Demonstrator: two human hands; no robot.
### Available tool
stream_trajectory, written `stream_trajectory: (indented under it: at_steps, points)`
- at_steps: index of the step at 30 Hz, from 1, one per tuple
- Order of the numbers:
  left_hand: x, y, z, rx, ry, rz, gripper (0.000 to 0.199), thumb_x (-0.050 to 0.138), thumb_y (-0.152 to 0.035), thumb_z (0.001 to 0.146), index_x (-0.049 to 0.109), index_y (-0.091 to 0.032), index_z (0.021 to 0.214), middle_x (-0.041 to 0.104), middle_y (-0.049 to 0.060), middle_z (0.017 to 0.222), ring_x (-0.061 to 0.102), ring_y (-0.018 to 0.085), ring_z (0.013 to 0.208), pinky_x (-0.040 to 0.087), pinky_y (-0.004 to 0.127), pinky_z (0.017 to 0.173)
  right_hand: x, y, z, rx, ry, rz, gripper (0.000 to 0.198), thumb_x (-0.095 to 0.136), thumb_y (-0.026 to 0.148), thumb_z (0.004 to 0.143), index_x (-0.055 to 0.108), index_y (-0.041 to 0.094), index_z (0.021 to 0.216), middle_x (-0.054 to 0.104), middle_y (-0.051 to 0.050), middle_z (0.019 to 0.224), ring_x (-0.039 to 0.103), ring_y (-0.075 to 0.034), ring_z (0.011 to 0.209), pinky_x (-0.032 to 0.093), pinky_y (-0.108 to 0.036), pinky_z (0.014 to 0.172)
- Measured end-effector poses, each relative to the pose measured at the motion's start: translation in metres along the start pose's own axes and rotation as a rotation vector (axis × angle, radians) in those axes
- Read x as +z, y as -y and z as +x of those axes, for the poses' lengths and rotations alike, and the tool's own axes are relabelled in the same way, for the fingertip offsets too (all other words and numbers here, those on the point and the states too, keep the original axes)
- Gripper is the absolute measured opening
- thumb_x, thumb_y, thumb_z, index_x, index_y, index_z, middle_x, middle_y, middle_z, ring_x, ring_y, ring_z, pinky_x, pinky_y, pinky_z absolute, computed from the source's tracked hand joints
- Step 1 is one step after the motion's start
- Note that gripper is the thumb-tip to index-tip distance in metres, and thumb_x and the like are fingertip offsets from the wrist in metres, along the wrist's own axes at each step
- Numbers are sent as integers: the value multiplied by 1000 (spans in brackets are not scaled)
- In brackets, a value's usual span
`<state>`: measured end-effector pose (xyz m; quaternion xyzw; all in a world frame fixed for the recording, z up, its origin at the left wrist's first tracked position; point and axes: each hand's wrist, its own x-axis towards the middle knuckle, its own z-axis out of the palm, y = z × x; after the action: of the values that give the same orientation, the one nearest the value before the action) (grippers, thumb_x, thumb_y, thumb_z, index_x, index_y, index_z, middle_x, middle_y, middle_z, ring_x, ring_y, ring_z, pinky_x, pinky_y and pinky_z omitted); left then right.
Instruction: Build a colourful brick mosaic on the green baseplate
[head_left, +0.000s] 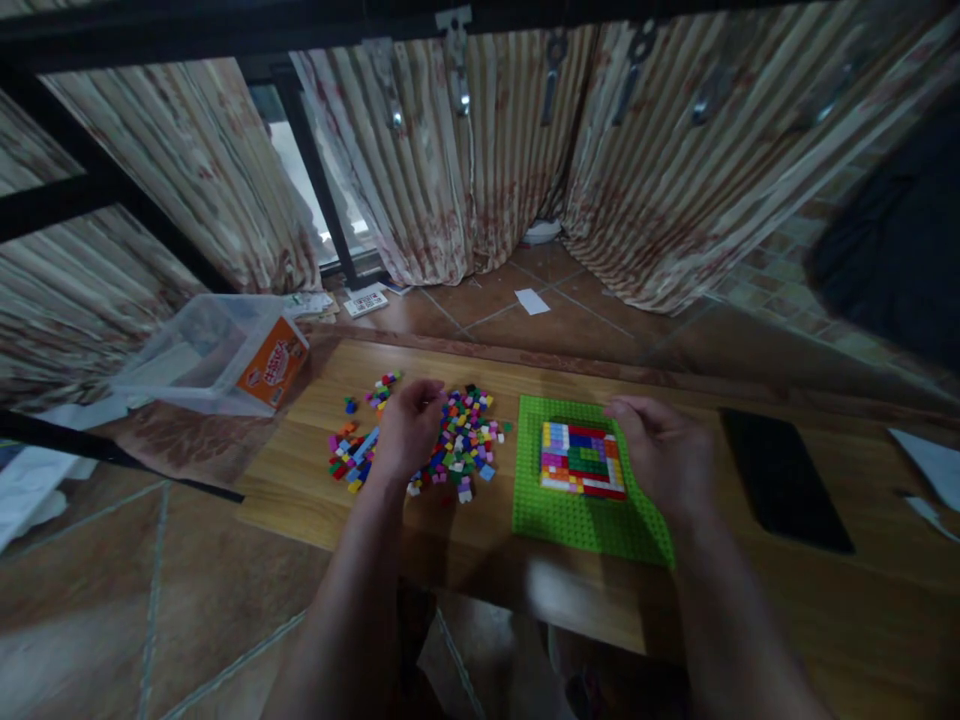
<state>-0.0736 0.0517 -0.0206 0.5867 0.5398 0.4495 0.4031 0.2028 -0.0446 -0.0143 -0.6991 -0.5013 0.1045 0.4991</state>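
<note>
- The left forearm (349,590) is stretched upward from the bottom edge, left of centre, and is angled toward the middle of the frame.
- The left hand (409,430) is placed just left of centre, its back turned to the view, its fingers (427,388) curled inward; the grip is partly hidden.
- The right forearm (731,610) is slanted up and leftward from the lower right.
- The right hand (667,450) is held right of centre, thumb and fingers bent toward the left, their tips drawn close together.
- Both forearms are seen bare.
</note>
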Motion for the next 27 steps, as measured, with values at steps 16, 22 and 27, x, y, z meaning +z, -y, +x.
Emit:
stream_trajectory:
  at_steps: [16, 22, 27]
  points:
    - [4, 0, -4, 66, 40, 144, 18, 59, -16, 79, 72, -15, 91, 75, 6, 88, 69, 20, 84, 52, 31, 80, 78, 65, -71, -251, 651, -301, 10, 60, 13, 87, 68, 19, 90, 69, -6, 98, 65, -21, 91, 49, -30, 79]
    - [5, -1, -6, 103, 65, 194, 19, 59, -21, 81, 73, -16, 93, 76, 5, 91, 69, 20, 85, 52, 30, 81, 75, 63, -70, -251, 624, -185, 15, 55, 12, 88, 66, 21, 90, 68, -6, 95, 65, -21, 89, 49, -32, 79]
    - [6, -5, -7, 82, 95, 204, 22, 57, -21, 82, 73, -15, 96, 76, 7, 92, 69, 21, 84, 52, 30, 78, 44, 50, -49, -224, 419, 13, 13, 56, 19, 89, 68, 24, 91, 71, -4, 93, 66, -19, 88, 51, -32, 80]
